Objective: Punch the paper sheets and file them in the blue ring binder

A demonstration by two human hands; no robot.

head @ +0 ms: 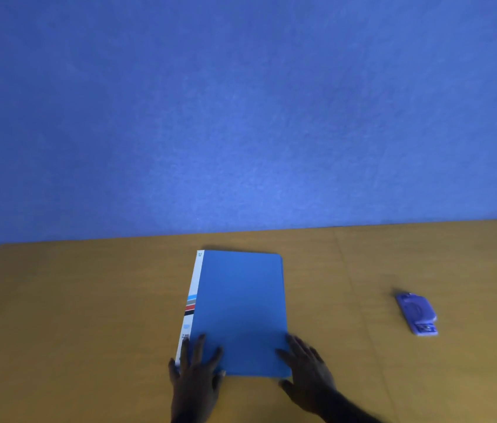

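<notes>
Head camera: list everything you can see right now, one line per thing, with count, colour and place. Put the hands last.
Ring binder: one, blue with a white spine strip bearing coloured stripes, closed and lying flat at the middle of the table.
Hole punch: one, blue-purple, lying on the table well to the right of the binder, apart from it.
Table: one, yellow-brown wood, filling the lower part of the view.
Wall: one, blue, behind the table.
Paper sheets: none visible loose in this view.
Left hand: one, flat with fingers spread on the binder's near left corner, by the spine.
Right hand: one, fingers spread at the binder's near right corner, touching its edge.
</notes>
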